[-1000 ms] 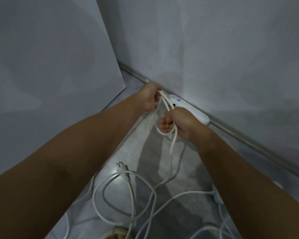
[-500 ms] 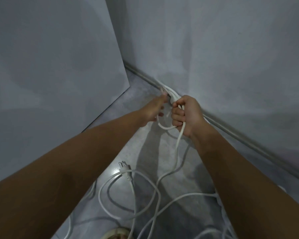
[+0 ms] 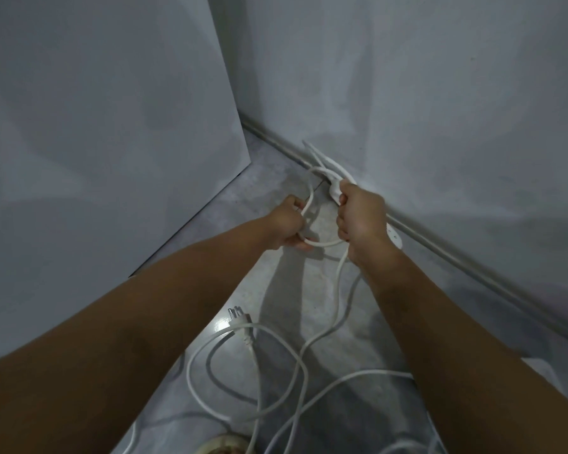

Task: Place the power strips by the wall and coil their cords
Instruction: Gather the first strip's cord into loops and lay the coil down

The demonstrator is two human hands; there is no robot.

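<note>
White power strip (image 3: 394, 239) lies against the wall (image 3: 440, 126), so placing looks done for this one. Its cord (image 3: 337, 280) is only partly coiled; most sprawls loose away from the wall, with the plug (image 3: 238, 317). The right hand (image 3: 363, 221) is fisted round gathered loops beside the wall, and the left hand (image 3: 289, 226) curls round one loop.

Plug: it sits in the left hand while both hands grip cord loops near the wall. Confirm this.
Wrong on one point. In the head view the plug lies loose on the floor, nearer the person than both hands, not in the left hand. The rest stands: left hand and right hand each grip loops of the white cord near the wall.
</note>
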